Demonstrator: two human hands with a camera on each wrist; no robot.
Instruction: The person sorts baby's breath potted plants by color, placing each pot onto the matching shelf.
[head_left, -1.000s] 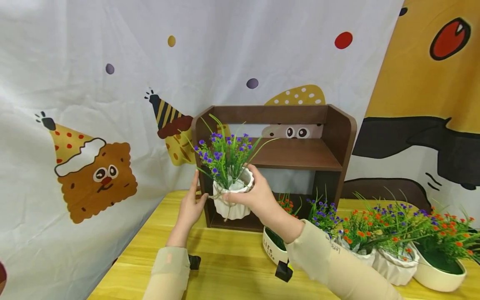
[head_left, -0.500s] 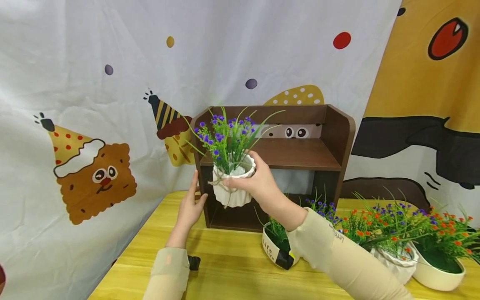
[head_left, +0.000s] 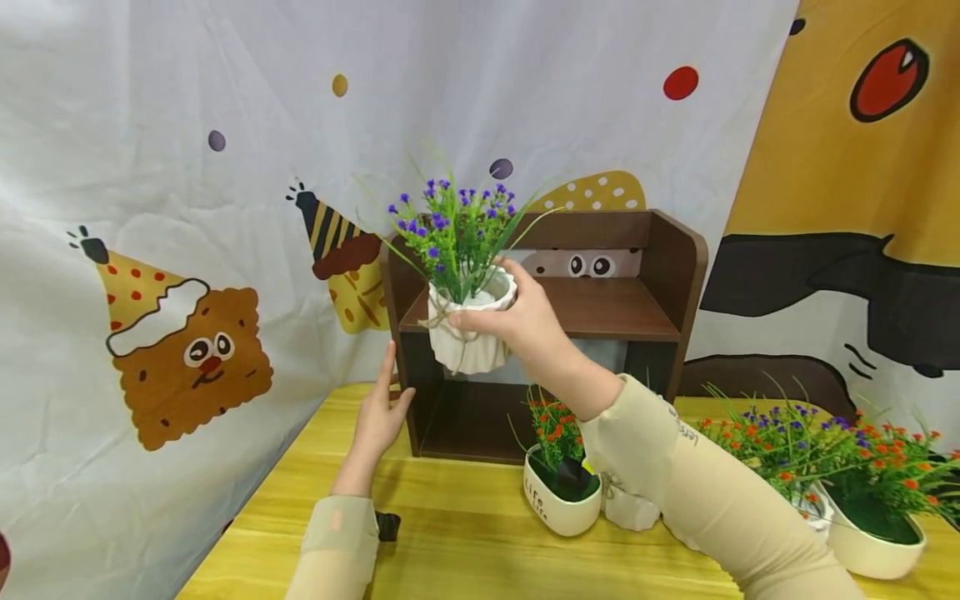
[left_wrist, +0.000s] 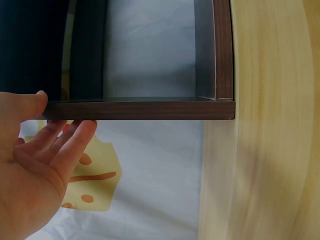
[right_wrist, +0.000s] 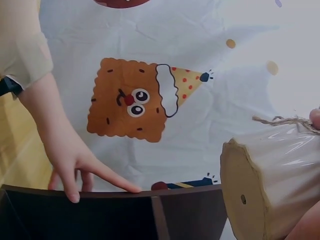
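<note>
Right grip clasping flowerpot; left grip, fingers straight, touching shelf; seemingly shelving, next likely needing more height.

White fluted pot: held aloft, near upright, mid-frame in the head view
Pale round base: one small hole
Brown twine: tied round the pot
Purple flowers, green grassy leaves: rising above its rim
Dark brown two-tier shelf: upright, centre-right
</note>
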